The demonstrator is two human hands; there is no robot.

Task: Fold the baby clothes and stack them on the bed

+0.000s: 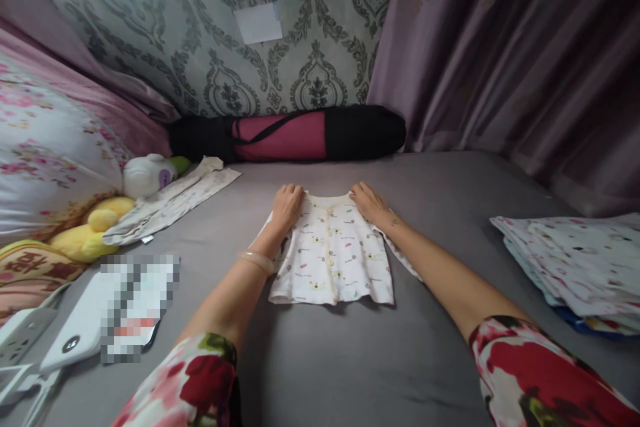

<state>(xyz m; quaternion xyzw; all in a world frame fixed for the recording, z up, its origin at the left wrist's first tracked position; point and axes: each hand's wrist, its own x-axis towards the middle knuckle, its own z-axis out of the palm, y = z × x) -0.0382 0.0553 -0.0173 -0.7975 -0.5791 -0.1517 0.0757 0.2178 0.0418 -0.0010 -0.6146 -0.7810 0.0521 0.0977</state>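
Observation:
A small white baby shirt [333, 257] with tiny prints and a button front lies flat on the grey bed sheet [350, 360]. My left hand [287, 205] rests on its left shoulder, fingers curled down onto the cloth. My right hand [367, 201] rests on the right shoulder the same way. A pale bangle [257, 260] sits on my left wrist. Both forearms reach out over the sheet, in red floral sleeves.
A folded stack of printed clothes [575, 267] lies at the right. Another pale garment [175, 200] lies at the left beside plush toys [120, 207] and a floral pillow [45, 160]. A black and red roll bag [290, 135] lies along the wall; curtain on the right.

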